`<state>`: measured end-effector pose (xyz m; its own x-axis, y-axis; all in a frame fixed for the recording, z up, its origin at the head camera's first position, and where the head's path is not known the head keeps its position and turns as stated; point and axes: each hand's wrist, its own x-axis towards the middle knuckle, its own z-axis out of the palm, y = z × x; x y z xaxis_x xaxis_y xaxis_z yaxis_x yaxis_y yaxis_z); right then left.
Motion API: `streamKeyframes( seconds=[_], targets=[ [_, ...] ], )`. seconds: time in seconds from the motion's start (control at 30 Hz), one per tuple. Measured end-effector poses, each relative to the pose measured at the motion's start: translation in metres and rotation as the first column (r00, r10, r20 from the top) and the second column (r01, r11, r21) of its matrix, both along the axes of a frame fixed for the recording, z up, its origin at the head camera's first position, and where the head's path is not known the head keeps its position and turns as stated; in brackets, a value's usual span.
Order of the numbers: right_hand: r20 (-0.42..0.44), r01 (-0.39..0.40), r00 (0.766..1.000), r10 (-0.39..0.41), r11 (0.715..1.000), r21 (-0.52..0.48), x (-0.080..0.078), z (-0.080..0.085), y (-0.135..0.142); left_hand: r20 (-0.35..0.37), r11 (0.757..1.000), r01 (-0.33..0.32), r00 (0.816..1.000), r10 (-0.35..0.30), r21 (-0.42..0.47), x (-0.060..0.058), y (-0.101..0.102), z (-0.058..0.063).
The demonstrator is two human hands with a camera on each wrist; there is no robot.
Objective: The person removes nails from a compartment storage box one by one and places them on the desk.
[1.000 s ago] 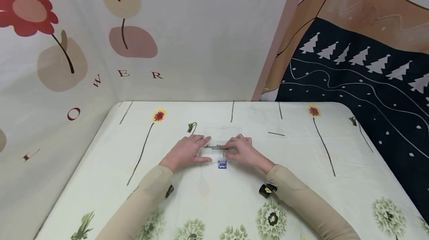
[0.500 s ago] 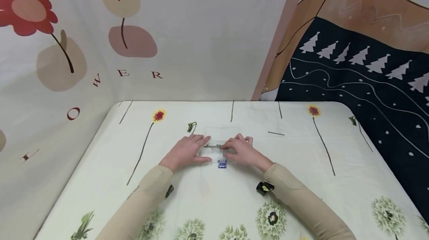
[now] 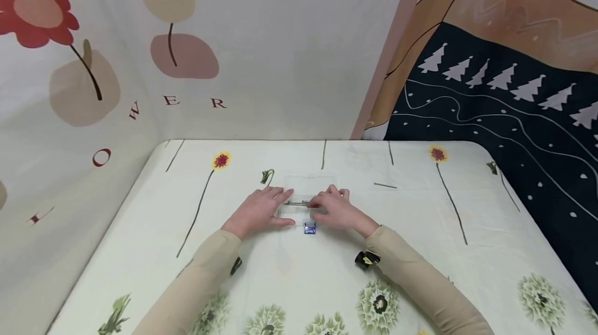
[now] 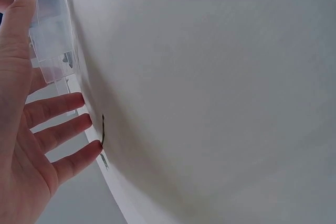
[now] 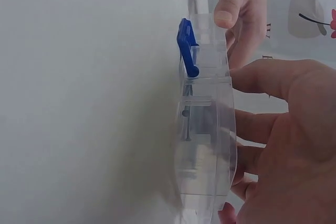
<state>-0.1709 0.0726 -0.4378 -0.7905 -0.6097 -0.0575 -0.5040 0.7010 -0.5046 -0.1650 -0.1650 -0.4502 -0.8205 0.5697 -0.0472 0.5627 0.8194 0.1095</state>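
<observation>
Right wrist and forearm have drawn slightly inward since the earlier frames, while the left hand and the box between the hands stay in place. That clear plastic box point(image 3: 295, 214) sits near the middle of the desk point(image 3: 299, 285), and a clear panel point(image 3: 309, 183) extends from its far side. Several thin metal nails point(image 3: 295, 203) lie sideways in the box, partly hidden by the right fingers. On the near edge, a blue latch point(image 3: 310, 228) juts outward.

Over the box's right part, the right hand point(image 3: 337, 209) is bent, with a narrow gap between thumb and forefinger. Its thumb touches the box edge in the right wrist view; whether the fingertips pinch a nail, I cannot tell. Opposite, the left hand point(image 3: 258, 213) is spread wide, thumb at the near edge and forefinger toward the far side, steadying contact at the box's left end. Its other three fingers fan apart, almost straight, reaching down to the desk surface.

Well to the right of the box, one loose nail point(image 3: 385, 186) lies on the flower-printed cloth. Both arms wear beige sleeves point(image 3: 420, 278), and a black device point(image 3: 366, 260) shows at the right wrist. Behind the desk hangs pale printed fabric point(image 3: 280, 65).
</observation>
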Motion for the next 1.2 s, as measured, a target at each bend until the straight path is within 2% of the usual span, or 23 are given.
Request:
streamKeyframes(
  seconds=[0.37, 0.6, 0.83, 1.2],
  targets=[
    [0.061, 0.048, 0.997, -0.041, 0.991, -0.128, -0.0062, -0.0069, 0.0023, 0.007, 1.000, 0.002, 1.000, -0.001, -0.001, -0.0022, 0.0004, -0.0006],
    [0.086, 0.074, 0.994, -0.061, 0.984, -0.162, -0.0078, -0.0078, 0.0011, 0.012, 1.000, -0.004, 1.000, 0.004, -0.014, -0.0021, 0.0007, -0.0008],
    [0.081, 0.057, 0.996, -0.042, 0.980, -0.193, -0.0073, -0.0103, 0.0027, 0.010, 1.000, -0.011, 1.000, 0.011, -0.014, -0.0015, 0.0004, -0.0010],
    [0.096, 0.069, 0.994, -0.051, 0.978, -0.197, -0.0047, -0.0090, 0.0032, 0.016, 1.000, -0.010, 1.000, 0.010, -0.005, -0.0006, 0.0011, 0.0001]
  ],
)
